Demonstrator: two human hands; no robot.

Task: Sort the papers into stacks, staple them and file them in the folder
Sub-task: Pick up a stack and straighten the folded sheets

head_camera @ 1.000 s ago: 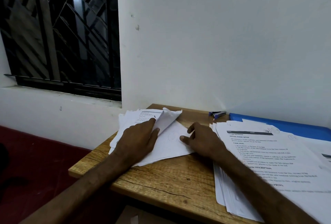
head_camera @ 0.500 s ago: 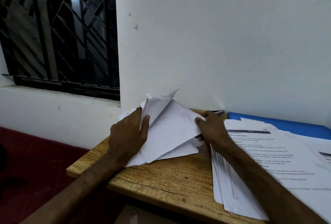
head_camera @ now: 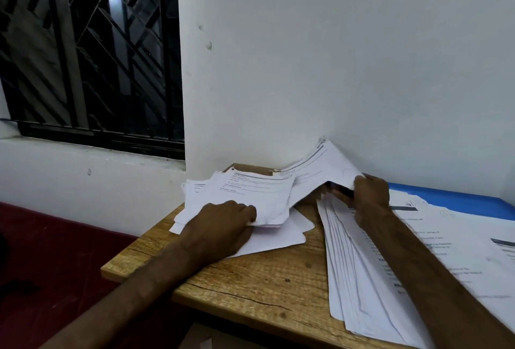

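Wooden table (head_camera: 250,281) strewn with white printed papers. Grips near edge of left pile (head_camera: 245,192), at table's far left corner, with left hand (head_camera: 220,226), fingers curled round it. Pinches lifted sheet (head_camera: 320,170) by its right edge with right hand (head_camera: 369,199); sheet raised off table, tilted up toward wall (head_camera: 334,55). Fanned stack (head_camera: 362,279) under right forearm. Blue folder (head_camera: 459,200) flat behind it, beside wall.

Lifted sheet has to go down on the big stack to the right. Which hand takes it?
Right. The right hand pinches the lifted sheet and sits directly above the right stack. The left hand is occupied gripping the left pile, across the table.
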